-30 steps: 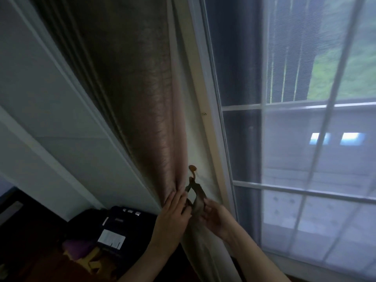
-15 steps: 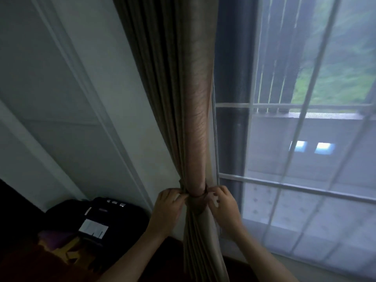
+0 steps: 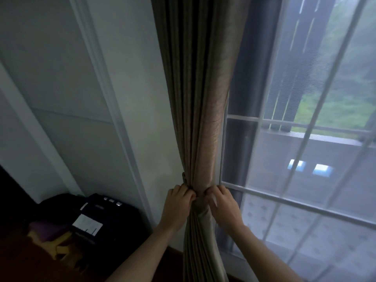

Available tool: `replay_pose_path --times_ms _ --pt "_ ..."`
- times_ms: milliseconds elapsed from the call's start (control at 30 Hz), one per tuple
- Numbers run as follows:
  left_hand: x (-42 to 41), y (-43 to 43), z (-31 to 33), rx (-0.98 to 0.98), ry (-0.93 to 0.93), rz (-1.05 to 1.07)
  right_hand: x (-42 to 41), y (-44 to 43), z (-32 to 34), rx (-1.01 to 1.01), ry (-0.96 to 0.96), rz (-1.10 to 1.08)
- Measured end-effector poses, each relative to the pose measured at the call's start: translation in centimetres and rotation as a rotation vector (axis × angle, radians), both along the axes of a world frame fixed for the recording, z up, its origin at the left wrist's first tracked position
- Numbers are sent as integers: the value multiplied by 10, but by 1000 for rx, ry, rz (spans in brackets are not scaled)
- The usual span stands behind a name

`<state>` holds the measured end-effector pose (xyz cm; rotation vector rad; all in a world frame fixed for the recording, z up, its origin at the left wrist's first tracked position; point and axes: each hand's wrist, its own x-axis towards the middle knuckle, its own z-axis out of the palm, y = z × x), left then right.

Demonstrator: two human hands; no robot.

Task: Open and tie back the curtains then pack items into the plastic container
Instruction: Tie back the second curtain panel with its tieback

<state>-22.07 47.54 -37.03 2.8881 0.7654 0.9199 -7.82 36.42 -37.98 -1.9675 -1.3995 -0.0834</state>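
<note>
Since the earlier frames the curtain (image 3: 203,119) has gone from hanging loose, with the wall hook exposed, to a tight gathered column cinched by the tieback (image 3: 200,207). The hands have closed in on either side of the band. Nearest, the left hand (image 3: 179,204) curls its fingers round the tieback's left end and the gathered folds. The right hand (image 3: 221,206) pinches the band on the window side. The tieback's loop (image 3: 184,179) sits at the wall edge just above the left hand; whether it is seated on the hook cannot be told. Judgement: this curtain's tie-back step is nearly complete and packing has not begun. Count: two hands, one heavy curtain, one tieback, one dark case (image 3: 105,216) on the floor, one sheer panel (image 3: 305,180) over the window. No plastic container is in view.
</note>
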Motion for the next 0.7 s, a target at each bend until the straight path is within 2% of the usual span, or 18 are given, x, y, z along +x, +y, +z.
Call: replay_pose_path --times_ms 67,133,300,400,467,600,700 --pt "-5 2 -2 -124 -96 27 -7 2 14 144 144 -41" --pt "-6 5 2 -244 -195 58 -9 8 33 218 200 -56" --pt "9 11 28 -309 -301 47 -2 24 50 195 194 -30" --pt "4 11 18 -384 -406 95 -6 11 30 215 298 -113" --pt "-8 7 -8 -453 -412 157 -10 -2 -1 87 349 -158" --pt "-25 8 -65 -658 -91 243 -17 -11 -61 -476 250 -175" --pt "-16 14 -75 -762 69 188 -20 4 -67 -597 248 -160"
